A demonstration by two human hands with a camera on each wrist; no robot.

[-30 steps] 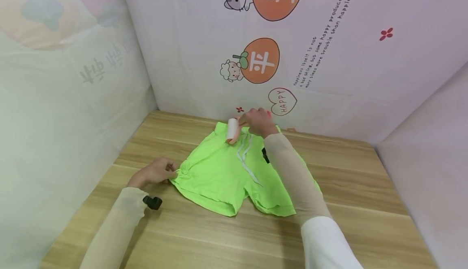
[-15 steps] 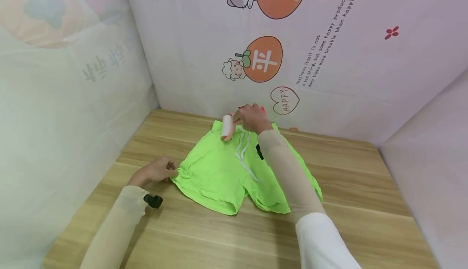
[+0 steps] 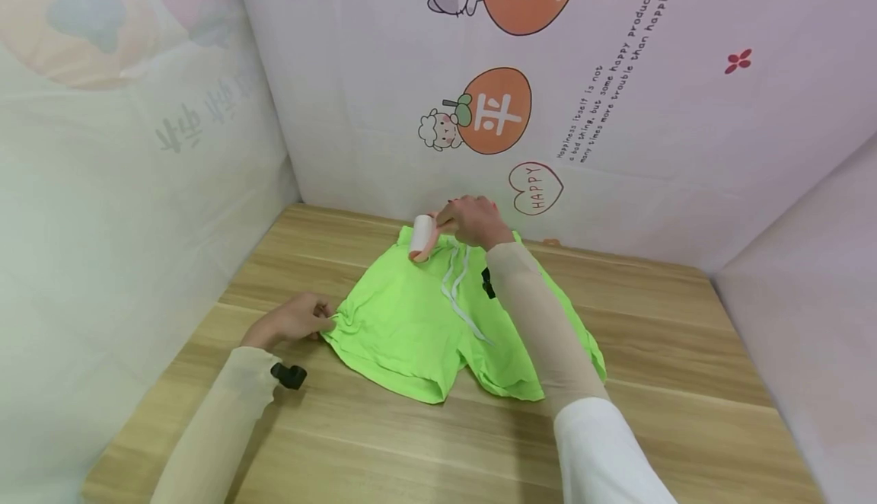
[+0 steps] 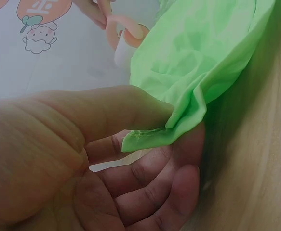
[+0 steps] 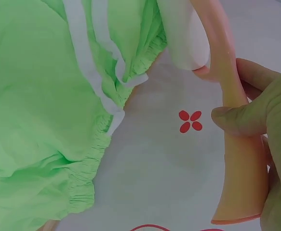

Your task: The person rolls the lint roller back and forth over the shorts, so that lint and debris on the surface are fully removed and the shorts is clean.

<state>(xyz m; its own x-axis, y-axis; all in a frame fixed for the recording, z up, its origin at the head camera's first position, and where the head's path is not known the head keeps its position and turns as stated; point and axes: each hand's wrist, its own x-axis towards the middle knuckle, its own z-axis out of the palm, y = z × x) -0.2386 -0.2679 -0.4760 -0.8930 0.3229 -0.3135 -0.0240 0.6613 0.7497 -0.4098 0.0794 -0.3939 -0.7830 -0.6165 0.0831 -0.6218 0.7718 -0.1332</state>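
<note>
Neon green shorts [image 3: 404, 314] with a white drawstring [image 3: 455, 295] lie spread on the wooden table, waistband toward the back wall. My left hand [image 3: 294, 319] pinches the hem corner of the left leg; in the left wrist view the thumb presses a fold of the shorts [image 4: 193, 72] against the fingers. A lint roller [image 3: 421, 237] with a white roll and a peach handle is in my right hand [image 3: 476, 221]. Its roll is at the waistband's left part; whether it touches the cloth is hard to tell. The right wrist view shows fingers and thumb around the handle [image 5: 244, 178].
The wooden table [image 3: 342, 443] ends at a white printed back wall [image 3: 370, 108], close behind the waistband. Pale side walls [image 3: 137, 260] stand left and right. My right forearm [image 3: 541, 321] crosses over the right leg of the shorts and hides part of it.
The right hand and lint roller have moved left along the waistband, mostly in the first half second. The left hand keeps its pinch on the hem.
</note>
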